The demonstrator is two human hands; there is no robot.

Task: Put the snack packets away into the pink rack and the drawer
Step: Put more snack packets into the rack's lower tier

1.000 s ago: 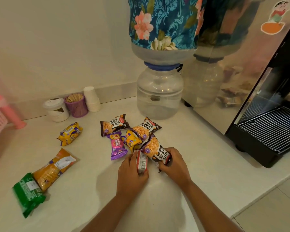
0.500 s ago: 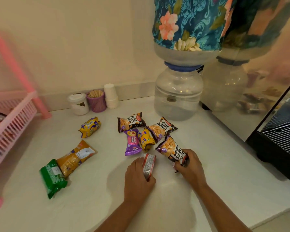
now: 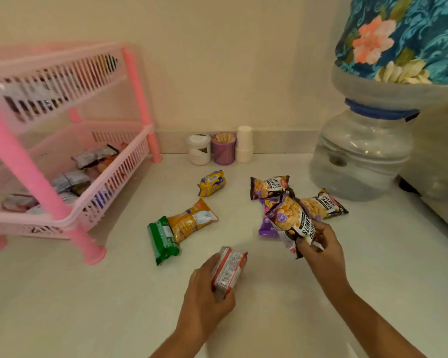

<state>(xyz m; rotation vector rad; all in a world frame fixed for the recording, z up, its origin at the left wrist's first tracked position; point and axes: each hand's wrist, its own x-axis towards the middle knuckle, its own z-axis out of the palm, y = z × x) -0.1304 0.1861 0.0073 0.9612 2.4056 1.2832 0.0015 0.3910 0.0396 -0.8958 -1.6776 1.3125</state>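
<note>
My left hand (image 3: pixel 204 301) grips a red and white packet (image 3: pixel 229 270) just above the counter. My right hand (image 3: pixel 318 248) holds a salted peanuts packet (image 3: pixel 291 222) lifted over the pile. On the counter lie two more peanut packets (image 3: pixel 269 187) (image 3: pixel 321 205), a purple packet (image 3: pixel 265 226) partly hidden under the held one, a small yellow packet (image 3: pixel 211 183), an orange packet (image 3: pixel 190 220) and a green packet (image 3: pixel 163 240). The pink rack (image 3: pixel 70 218) stands at the left, with several packets on its lower shelf.
A white jar (image 3: pixel 199 149), a purple cup of sticks (image 3: pixel 223 149) and stacked white cups (image 3: pixel 244 147) stand by the wall. A water jug (image 3: pixel 357 156) with a floral cover stands at the right, beside a metal appliance (image 3: pixel 435 182).
The view has swung left, bringing the pink rack in. My right hand has lifted the peanuts packet off the counter; my left hand has drawn the red packet back and leftward.
</note>
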